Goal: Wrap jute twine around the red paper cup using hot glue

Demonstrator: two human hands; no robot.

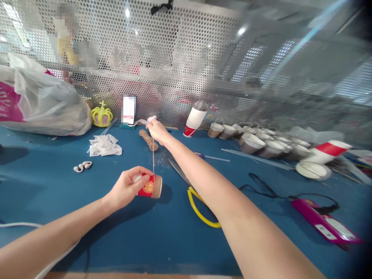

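My left hand (pixel 127 184) is closed around a red paper cup (pixel 144 189), which lies on its side just above or on the blue table. Brown twine (pixel 157 187) is wound in a band near the cup's rim. A taut strand of that twine (pixel 154 159) runs from the cup up to my right hand (pixel 157 130), stretched far forward with its fingers closed on it. Something white (pixel 151 118) shows at those fingertips; I cannot make out what it is. Beside the strand lies a bundle of twine (pixel 148 140). Large yellow-handled scissors (pixel 200 215) are partly hidden under my right forearm.
A stack of paper cups (pixel 195 119) leans at the back by the perforated metal screen (pixel 180 50). Several twine-covered cups (pixel 252 142) stand right. Also around are a purple power strip (pixel 325 223), crumpled white pieces (pixel 105 145), a yellow crown (pixel 102 115) and a plastic bag (pixel 43 100).
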